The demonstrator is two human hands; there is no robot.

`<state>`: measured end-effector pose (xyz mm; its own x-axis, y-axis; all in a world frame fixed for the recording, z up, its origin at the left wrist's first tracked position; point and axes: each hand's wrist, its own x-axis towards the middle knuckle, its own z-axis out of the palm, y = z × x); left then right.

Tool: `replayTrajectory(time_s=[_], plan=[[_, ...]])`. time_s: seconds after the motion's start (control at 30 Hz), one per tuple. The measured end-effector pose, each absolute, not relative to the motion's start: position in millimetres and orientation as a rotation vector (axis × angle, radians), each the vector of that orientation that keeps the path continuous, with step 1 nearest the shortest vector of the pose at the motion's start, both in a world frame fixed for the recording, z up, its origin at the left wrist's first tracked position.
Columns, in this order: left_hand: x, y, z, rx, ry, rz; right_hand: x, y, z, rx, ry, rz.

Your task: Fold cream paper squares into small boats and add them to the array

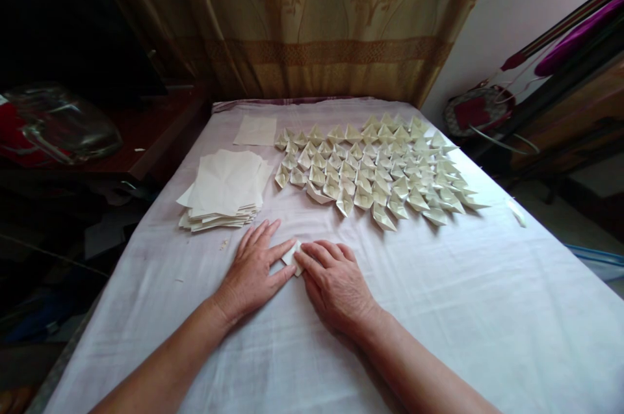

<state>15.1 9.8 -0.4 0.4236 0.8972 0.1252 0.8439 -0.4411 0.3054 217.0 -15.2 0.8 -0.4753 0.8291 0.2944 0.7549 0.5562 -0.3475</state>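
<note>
A small folded piece of cream paper (292, 255) lies on the white cloth-covered table (487, 310), pinned between my two hands. My left hand (253, 271) lies flat, fingers stretched out, with the thumb and forefinger against the paper's left side. My right hand (334, 284) rests palm down, its fingertips pressing on the paper's right edge. Most of the paper is hidden under the fingers.
A stack of cream paper squares (224, 190) sits at the left, a single sheet (255, 130) behind it. Several folded paper boats (375, 170) are laid in rows at the back. A patterned curtain (312, 17) hangs behind. Dark furniture (73, 134) flanks the left.
</note>
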Motion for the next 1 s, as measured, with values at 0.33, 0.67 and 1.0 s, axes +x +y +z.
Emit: replayTrajectory(time_s=[0.33, 0.67, 1.0], plan=[[2.4, 12.7, 2.2, 2.540, 1.319, 0.584, 214.8, -12.2, 4.5, -1.277, -2.287, 0.314], [7.4, 11.9, 7.7, 2.675, 1.103, 0.783, 217.4, -11.6, 2.9, -1.152, -2.187, 0.214], [14.0, 6.6, 11.3, 2.713, 1.269, 0.689, 218.3, -7.9, -1.2, -1.285, -2.206, 0.151]])
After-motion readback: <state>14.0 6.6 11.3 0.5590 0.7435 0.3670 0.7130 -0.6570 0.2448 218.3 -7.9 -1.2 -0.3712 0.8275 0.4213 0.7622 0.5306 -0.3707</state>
